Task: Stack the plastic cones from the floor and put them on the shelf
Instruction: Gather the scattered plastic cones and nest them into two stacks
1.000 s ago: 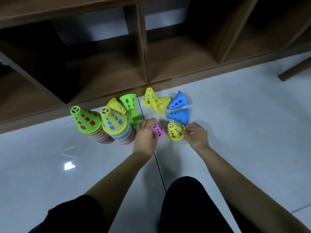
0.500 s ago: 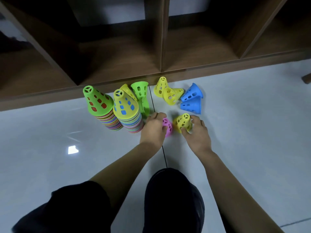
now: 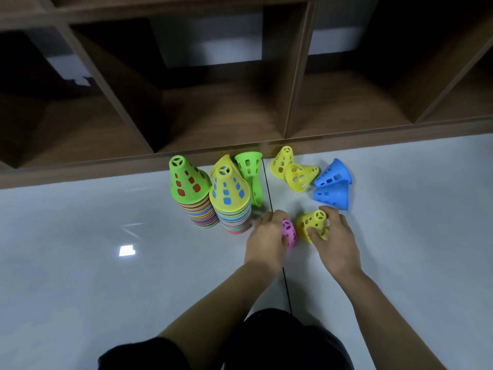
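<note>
My left hand (image 3: 265, 240) grips a pink cone (image 3: 289, 232) on the floor. Beside it, my right hand (image 3: 336, 241) holds a yellow cone (image 3: 310, 222), tip pointing away from me. Two tall stacks stand to the left: one topped by a green cone (image 3: 186, 180), one topped by a yellow cone (image 3: 228, 186). Loose cones lie near the shelf edge: green ones (image 3: 250, 169), two yellow ones (image 3: 292, 169) and two blue ones (image 3: 333, 186).
The brown wooden shelf (image 3: 240, 153) runs across the back, with open compartments split by upright dividers. The pale glossy floor (image 3: 106, 276) has a dark seam running toward me. My dark-clothed knees (image 3: 280, 340) fill the bottom edge.
My right hand has turned the yellow cone from lying on its side to tip pointing away, closing over it. The left hand stays on the pink cone. The view has tilted up toward the shelf.
</note>
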